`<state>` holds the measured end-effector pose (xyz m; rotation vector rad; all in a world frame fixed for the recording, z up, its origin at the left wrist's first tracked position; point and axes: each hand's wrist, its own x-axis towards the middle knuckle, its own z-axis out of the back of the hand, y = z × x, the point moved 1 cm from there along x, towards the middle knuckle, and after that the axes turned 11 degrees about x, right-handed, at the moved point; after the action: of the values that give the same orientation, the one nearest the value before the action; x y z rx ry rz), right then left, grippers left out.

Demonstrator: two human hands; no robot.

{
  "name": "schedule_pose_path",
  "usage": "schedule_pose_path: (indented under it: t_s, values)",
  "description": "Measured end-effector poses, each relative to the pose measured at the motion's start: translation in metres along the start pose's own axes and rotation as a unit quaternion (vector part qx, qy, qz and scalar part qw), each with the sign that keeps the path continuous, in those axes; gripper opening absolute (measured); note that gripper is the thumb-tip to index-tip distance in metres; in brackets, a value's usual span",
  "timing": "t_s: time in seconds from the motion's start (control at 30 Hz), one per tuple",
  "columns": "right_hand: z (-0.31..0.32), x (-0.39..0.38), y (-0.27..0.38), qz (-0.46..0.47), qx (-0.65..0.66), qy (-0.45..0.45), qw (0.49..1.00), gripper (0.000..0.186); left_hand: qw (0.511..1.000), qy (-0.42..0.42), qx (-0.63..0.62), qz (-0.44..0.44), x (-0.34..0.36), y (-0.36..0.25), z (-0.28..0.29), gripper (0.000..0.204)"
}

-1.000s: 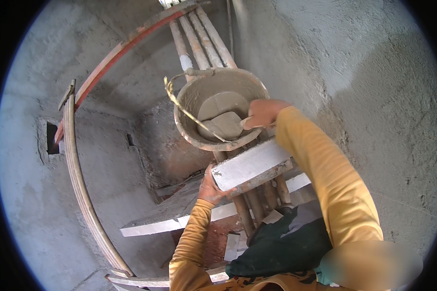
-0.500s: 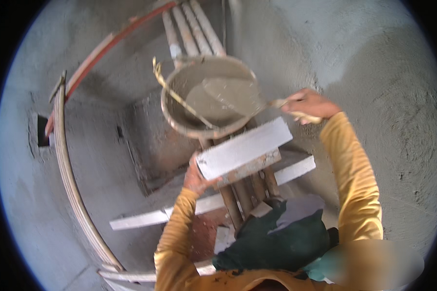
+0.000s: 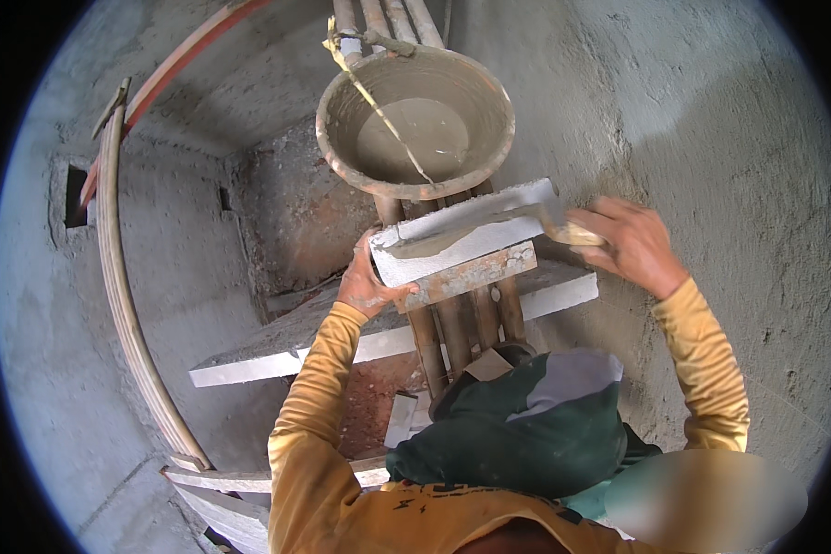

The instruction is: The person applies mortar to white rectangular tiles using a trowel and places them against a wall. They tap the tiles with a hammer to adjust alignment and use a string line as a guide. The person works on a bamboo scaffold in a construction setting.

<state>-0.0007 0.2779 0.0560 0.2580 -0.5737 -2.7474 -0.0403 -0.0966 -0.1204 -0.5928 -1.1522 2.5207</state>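
My left hand (image 3: 366, 284) is closed on the left end of a pale rectangular strip (image 3: 425, 264), its thumb along the near side. A rough, brownish board edge (image 3: 475, 275) shows just under the strip. In my right hand (image 3: 635, 242) is a trowel (image 3: 577, 234), gripped by its light wooden handle. Its blade lies over the strip's right end, where a streak of wet grey mortar (image 3: 462, 233) runs lengthwise; I cannot tell how far the blade reaches under it. Beyond the strip, a round basin (image 3: 415, 191) holds grey slurry, with a thin yellowish stick (image 3: 379, 109) leaning across it.
Several round poles (image 3: 452, 332) run beneath the basin and strip. A long pale-edged slab (image 3: 249, 367) crosses below them. At left stand a curved-looking wooden rail (image 3: 120, 277) and a reddish beam (image 3: 185, 60). Rough plastered wall (image 3: 739, 231) rises at right.
The trowel has come from the basin's right rim down onto the strip, leaving mortar there. My left hand still grips the strip. The whole view has shifted, with the basin higher in it.
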Motion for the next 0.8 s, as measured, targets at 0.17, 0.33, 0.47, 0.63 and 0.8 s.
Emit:
schedule_pose_path:
  t_s: [0.17, 0.33, 0.47, 0.63, 0.8]
  values:
    - [0.003, -0.031, -0.020, -0.039, -0.013, -0.026, 0.999, 0.048, 0.999, 0.006, -0.047, 0.003, 0.003, 0.000, -0.002, 0.109]
    - [0.005, -0.040, -0.022, -0.105, -0.008, 0.003, 0.994, 0.046, 0.996, 0.015, -0.085, 0.009, 0.004, 0.005, -0.004, 0.113]
    - [0.020, -0.023, -0.017, -0.086, 0.032, -0.073, 0.993, 0.036, 0.999, -0.015, -0.051, -0.007, 0.002, 0.012, -0.006, 0.114]
    - [0.024, 0.075, -0.018, -0.144, -0.057, -0.048, 0.987, 0.028, 0.998, -0.015, -0.067, -0.010, 0.001, 0.016, -0.008, 0.114]
    - [-0.033, 0.184, 0.006, -0.181, -0.104, 0.057, 0.976, 0.023, 1.000, 0.002, -0.013, -0.021, 0.000, 0.010, -0.004, 0.113]
